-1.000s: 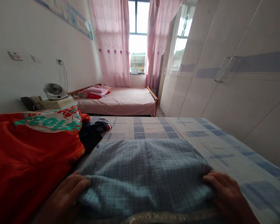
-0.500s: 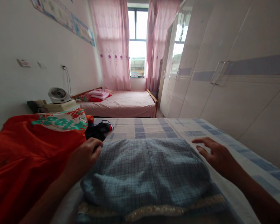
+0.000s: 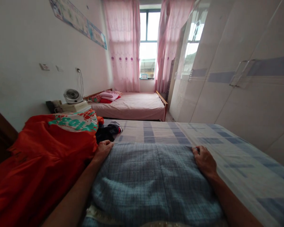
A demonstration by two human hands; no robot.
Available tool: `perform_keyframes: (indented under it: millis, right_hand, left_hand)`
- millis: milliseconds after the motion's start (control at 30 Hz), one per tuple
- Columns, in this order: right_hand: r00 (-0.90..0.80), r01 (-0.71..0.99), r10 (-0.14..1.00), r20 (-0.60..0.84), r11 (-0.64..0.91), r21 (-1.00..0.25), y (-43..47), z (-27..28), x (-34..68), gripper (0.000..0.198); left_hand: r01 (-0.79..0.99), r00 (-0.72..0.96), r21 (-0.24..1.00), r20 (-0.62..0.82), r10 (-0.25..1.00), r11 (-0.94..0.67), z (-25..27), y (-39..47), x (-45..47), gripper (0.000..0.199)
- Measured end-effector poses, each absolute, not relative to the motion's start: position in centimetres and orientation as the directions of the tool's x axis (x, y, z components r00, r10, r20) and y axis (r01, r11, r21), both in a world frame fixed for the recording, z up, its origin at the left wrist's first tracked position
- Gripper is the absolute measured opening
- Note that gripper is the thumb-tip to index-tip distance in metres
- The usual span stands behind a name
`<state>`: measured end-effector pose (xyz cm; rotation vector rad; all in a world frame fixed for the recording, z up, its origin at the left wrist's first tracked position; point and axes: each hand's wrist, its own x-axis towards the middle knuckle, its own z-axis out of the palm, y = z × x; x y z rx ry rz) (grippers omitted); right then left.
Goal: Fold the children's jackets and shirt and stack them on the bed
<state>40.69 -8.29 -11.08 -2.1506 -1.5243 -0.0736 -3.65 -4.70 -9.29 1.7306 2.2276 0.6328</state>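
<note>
A blue checked garment lies spread in front of me, its far edge nearly straight and its middle creased. A pale, glittery trim shows along its near edge, partly cut off by the picture. My left hand is closed at the far left corner, fingers pinched on the fabric. At the far right corner, my right hand has its fingers bent together on the garment's edge. Beside my left forearm rests a bright orange-red garment with a green and white print.
Under the garments is a bed with a blue and white checked sheet. Dark clothing lies by the orange-red one. Beyond stand a small fan on boxes and a pink-covered bed. White wardrobes line the right.
My right hand has come in from the right, its fingers closing on the garment's far right corner. My left hand stays at the left corner. The view has turned slightly left.
</note>
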Motion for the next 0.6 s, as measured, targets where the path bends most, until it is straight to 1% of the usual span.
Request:
perform_keyframes:
  millis: [100,167,233,300,367,467,533,600]
  right_hand:
    - [0.359,0.902,0.875,0.324,-0.236,-0.362,-8.2,-11.1,41.0,0.032]
    - [0.344,0.907,0.881,0.324,-0.223,-0.357,-8.3,-10.9,41.1,0.033]
    - [0.338,0.912,0.88,0.335,-0.218,-0.348,-8.7,-10.2,40.8,0.035]
    - [0.328,0.92,0.872,0.364,-0.207,-0.333,-9.2,-8.9,39.9,0.037]
    - [0.242,0.949,0.872,0.426,-0.12,-0.292,-9.9,-7.2,38.2,0.041]
    - [-0.012,0.972,0.873,0.487,0.124,-0.199,-11.0,-5.7,35.1,0.045]
    - [-0.142,0.96,0.887,0.439,0.232,-0.158,-11.5,-6.1,33.3,0.047]
    - [-0.194,0.957,0.926,0.324,0.251,-0.145,-11.8,-7.7,32.3,0.05]
  left_hand:
    - [0.873,-0.261,0.439,0.057,0.964,0.211,-9.6,-4.6,-3.6,0.03]
    - [0.898,-0.238,0.395,0.06,0.969,0.196,-9.0,-5.0,-3.3,0.029]
    - [0.926,-0.213,0.34,0.111,0.971,0.164,-7.6,-5.8,-2.7,0.03]
    - [0.952,-0.165,0.288,0.199,0.966,0.104,-5.8,-6.9,-1.7,0.036]
    - [0.969,-0.024,0.241,0.295,0.955,-0.05,-4.4,-8.2,-0.2,0.043]
    - [0.922,0.28,0.143,0.393,0.876,-0.359,-4.4,-9.7,2.5,0.047]
    - [0.882,0.395,0.094,0.387,0.833,-0.462,-6.1,-10.3,3.7,0.047]
    - [0.878,0.414,0.103,0.324,0.851,-0.467,-8.4,-10.5,4.1,0.047]
